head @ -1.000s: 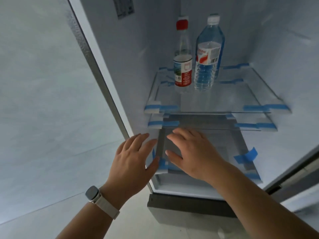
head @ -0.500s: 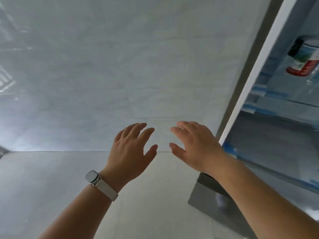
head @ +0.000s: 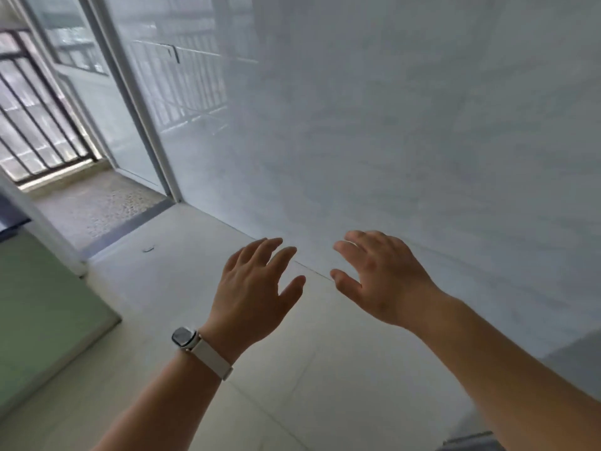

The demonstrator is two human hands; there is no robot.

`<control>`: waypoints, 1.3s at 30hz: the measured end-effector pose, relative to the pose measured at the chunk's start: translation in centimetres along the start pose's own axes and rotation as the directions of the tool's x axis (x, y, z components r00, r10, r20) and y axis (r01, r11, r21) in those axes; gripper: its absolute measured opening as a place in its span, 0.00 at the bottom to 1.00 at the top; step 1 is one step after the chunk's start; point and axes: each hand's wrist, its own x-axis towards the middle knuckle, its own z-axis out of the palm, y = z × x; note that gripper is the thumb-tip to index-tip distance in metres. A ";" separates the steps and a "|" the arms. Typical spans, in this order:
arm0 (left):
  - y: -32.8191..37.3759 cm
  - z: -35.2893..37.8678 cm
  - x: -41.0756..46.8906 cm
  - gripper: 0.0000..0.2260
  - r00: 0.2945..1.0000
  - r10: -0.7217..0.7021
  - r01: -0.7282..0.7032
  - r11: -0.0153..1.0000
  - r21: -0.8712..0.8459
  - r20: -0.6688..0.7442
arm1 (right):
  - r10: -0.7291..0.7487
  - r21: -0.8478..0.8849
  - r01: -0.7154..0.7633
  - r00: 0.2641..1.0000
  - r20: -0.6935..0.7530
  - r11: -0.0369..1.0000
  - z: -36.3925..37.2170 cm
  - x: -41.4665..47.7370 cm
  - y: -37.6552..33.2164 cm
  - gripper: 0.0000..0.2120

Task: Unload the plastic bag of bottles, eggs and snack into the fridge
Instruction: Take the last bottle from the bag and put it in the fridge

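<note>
Both hands are raised with nothing in them. The left hand [head: 257,288], at about 7 o'clock from the frame's centre, is released with fingers spread, and a pale-strapped watch [head: 185,336] sits on its wrist. The right hand [head: 387,278], at 4 o'clock, is also released, its fingers loosely bent. The two are near each other but apart. Behind them a white wall [head: 406,125] meets the tiled floor [head: 292,385]. A glass door [head: 107,102] and a railing [head: 35,118] lie at 10 o'clock. Where the plastic bag and the fridge are cannot be told from this view.
</note>
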 end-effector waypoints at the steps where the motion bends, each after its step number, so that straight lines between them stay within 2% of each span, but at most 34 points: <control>1: -1.5 -0.5 -0.7 0.26 0.999 -0.040 0.040 0.999 0.001 -0.011 | -0.041 -0.002 0.041 0.999 0.005 0.999 0.0 1.2 -1.5 0.32; 6: -7.1 -2.5 -4.3 0.26 0.974 -0.222 0.224 0.972 0.065 -0.047 | -0.252 -0.012 0.253 0.967 0.019 0.968 0.6 5.9 -8.3 0.34; 13: -12.6 -4.1 -9.2 0.25 0.875 -0.475 0.483 0.868 0.114 -0.087 | -0.497 0.096 0.491 0.867 0.048 0.866 2.8 11.3 -15.8 0.37; 21: -17.7 -4.6 -8.0 0.24 0.725 -0.661 0.689 0.694 0.210 -0.192 | -0.739 0.183 0.722 0.673 0.035 0.667 4.3 20.6 -21.9 0.25; 25: -20.3 -4.8 -4.9 0.22 0.676 -0.700 0.736 0.633 0.239 -0.231 | -0.808 0.225 0.785 0.589 0.014 0.576 4.5 25.7 -23.6 0.25; 30: -22.3 -5.7 -2.8 0.23 0.579 -0.759 0.812 0.507 0.287 -0.298 | -0.885 0.277 0.851 0.465 0.001 0.447 5.1 30.7 -26.0 0.27; 34: -23.1 -6.6 -4.4 0.24 0.463 -0.824 0.874 0.365 0.320 -0.325 | -0.940 0.312 0.895 0.340 -0.016 0.318 5.9 32.6 -30.0 0.32; 39: -23.0 -8.1 -8.8 0.24 0.303 -0.869 0.929 0.179 0.323 -0.391 | -0.981 0.348 0.925 0.184 -0.059 0.153 5.9 31.9 -35.7 0.31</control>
